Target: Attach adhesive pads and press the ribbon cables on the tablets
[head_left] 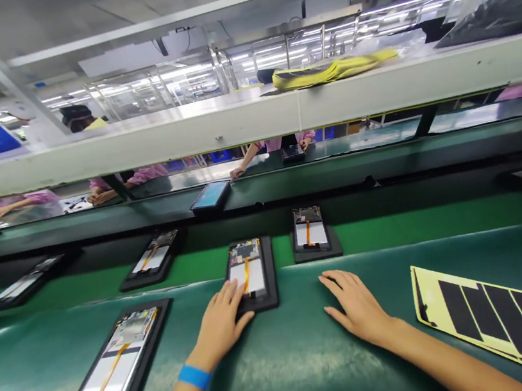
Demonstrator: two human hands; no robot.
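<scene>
My left hand [220,321], with a blue band [195,377] at the wrist, reaches to an opened tablet [252,268] in a black tray [268,272]. Its fingertips rest on the tablet's lower left side, and the thumb is by the tray's bottom edge. The tablet shows a circuit board, a white battery and an orange ribbon cable. My right hand [354,302] hovers or rests over the green bench [303,358], fingers spread, holding nothing. A second opened tablet [115,371] lies in its tray at the left front.
On the green belt [202,259] stand more opened tablets, one [310,230] ahead of my right hand and another [156,257] further left. A yellow sheet with black strips [501,317] lies at the right. A white shelf [160,138] crosses overhead; co-workers in pink sleeves [255,151] sit beyond.
</scene>
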